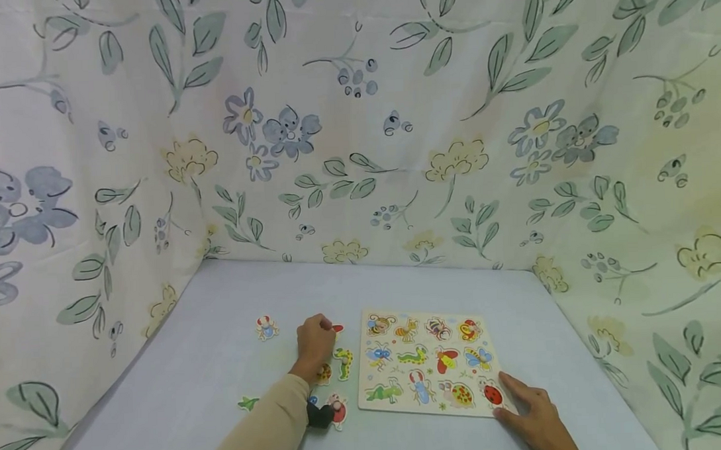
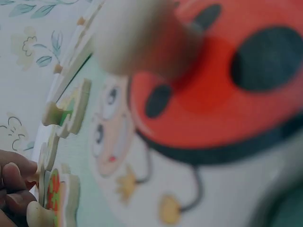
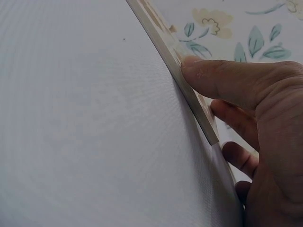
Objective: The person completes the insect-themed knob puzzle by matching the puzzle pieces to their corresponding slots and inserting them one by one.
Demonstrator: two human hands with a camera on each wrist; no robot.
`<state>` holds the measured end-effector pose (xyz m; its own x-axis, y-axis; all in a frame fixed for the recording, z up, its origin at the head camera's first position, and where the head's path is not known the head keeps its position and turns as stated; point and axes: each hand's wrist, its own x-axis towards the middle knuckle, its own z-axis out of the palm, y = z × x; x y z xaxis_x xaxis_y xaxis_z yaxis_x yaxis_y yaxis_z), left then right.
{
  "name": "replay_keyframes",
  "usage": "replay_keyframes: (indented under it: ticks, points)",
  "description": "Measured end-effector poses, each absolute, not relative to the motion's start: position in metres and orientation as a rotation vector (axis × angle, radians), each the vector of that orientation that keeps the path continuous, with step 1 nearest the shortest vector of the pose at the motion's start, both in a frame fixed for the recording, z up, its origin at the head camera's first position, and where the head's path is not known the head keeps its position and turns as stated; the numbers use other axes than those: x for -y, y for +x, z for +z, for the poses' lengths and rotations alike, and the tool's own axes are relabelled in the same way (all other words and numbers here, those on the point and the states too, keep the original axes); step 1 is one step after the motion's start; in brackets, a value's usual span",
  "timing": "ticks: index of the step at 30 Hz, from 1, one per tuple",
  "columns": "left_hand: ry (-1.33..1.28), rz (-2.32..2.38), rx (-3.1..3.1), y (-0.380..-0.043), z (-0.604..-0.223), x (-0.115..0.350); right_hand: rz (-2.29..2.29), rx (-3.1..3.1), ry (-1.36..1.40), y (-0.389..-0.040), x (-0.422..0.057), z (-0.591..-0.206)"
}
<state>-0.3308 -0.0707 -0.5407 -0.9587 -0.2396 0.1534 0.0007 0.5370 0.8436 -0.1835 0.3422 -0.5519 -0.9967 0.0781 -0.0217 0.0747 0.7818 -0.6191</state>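
Observation:
In the head view my left hand (image 1: 315, 342) is over the loose pieces left of the puzzle board (image 1: 423, 413). Its fingertips pinch the knob of a puzzle piece, seen edge-on in the left wrist view; a red part of a piece (image 1: 338, 328) shows beside them. My right hand (image 1: 534, 411) grips the board's near right corner, thumb (image 3: 208, 78) on the near edge and fingers along the right side. The board carries rows of colourful insect pictures. A caterpillar piece (image 1: 344, 363) and a spotted piece (image 1: 324, 374) lie close to my left hand.
A ladybird piece (image 1: 338, 411), knobbed and large in the left wrist view, lies near the dark wrist camera (image 1: 319, 416). A stag beetle piece (image 1: 267, 327) lies farther left, and a green piece (image 1: 247, 403) beside the left sleeve. Floral curtains (image 1: 360, 205) enclose the pale table (image 1: 164, 404).

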Motion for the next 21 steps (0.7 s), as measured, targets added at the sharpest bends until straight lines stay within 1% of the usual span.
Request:
replay_keyframes:
  ticks: [12,21]
  points:
    - [0.211,-1.454,2.513,-0.331,-0.544,0.074,1.018,2.984,-0.159,-0.184,-0.341,-0.551]
    - [0.134,-1.651,2.364,-0.317,-0.529,0.049,1.011,2.991,-0.169,-0.185,-0.341,-0.549]
